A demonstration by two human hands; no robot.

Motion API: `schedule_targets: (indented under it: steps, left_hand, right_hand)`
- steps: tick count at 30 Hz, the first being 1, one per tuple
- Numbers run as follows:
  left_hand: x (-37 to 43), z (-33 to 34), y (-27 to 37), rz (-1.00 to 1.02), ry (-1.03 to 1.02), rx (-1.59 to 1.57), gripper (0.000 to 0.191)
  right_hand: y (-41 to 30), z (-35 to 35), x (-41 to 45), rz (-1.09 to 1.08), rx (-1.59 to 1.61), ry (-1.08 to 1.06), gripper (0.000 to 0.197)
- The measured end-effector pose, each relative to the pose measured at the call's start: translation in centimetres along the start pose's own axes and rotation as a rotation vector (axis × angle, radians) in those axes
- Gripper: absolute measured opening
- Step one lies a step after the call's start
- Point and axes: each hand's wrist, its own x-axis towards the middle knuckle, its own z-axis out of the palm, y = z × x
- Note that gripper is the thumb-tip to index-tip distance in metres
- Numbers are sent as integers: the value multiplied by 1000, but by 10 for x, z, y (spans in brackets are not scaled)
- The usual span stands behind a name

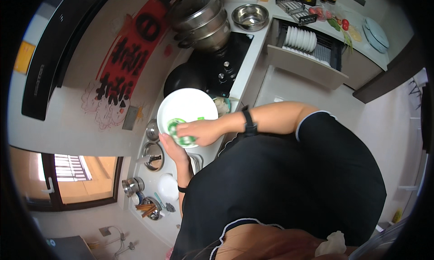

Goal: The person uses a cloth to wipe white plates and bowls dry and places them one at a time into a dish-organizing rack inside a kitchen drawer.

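A large round white plate (pixel 186 105) is tilted over the counter beside the black wok. My left hand (pixel 173 149) grips its lower left edge. Over the lower part of the plate is my right hand (pixel 201 131), its fingers curled down at a blurred mass of chopped green pieces (pixel 176 127); whether they pinch any is hidden. Some green bits (pixel 200 118) lie on the plate near the right wrist. A pale rim shows below the green mass, too blurred to tell whether it is a separate small dish.
The black wok (pixel 184 78) and a stacked steel steamer (pixel 203 22) stand on the black cooktop (pixel 234 53). A steel basin (pixel 250 17) is beyond. Steel bowls, one with a knife (pixel 155 158), and a white plate (pixel 168 187) line the counter. An open drawer (pixel 305 65) holds dishes.
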Motion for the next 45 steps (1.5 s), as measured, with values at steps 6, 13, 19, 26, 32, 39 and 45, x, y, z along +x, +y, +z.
schedule_targets:
  steps: [6,13,19,26,32,39,45]
  left_hand:
    - [9,-7,19,107,-102,75,49]
    - [11,18,11,88,-283,61,54]
    - [40,10,-12,-37,-248,-222,54]
    - [48,54,-24,-262,-257,-306,54]
    - [57,147,11,-429,-484,-505,59]
    - [41,295,49,-477,-709,-349,61]
    - [44,419,30,-332,-557,-327,55]
  right_hand:
    - [-21,-81,-29,166,-673,-138,31]
    - [4,-56,26,-15,-752,258,27]
    - [-16,-28,-12,219,-440,-107,37]
    - [-21,-149,-99,574,-756,539,33]
    - [-33,-172,-144,393,197,901,46]
    - [-32,-259,-181,366,1007,986,45]
    - [51,-273,-278,503,807,912,48]
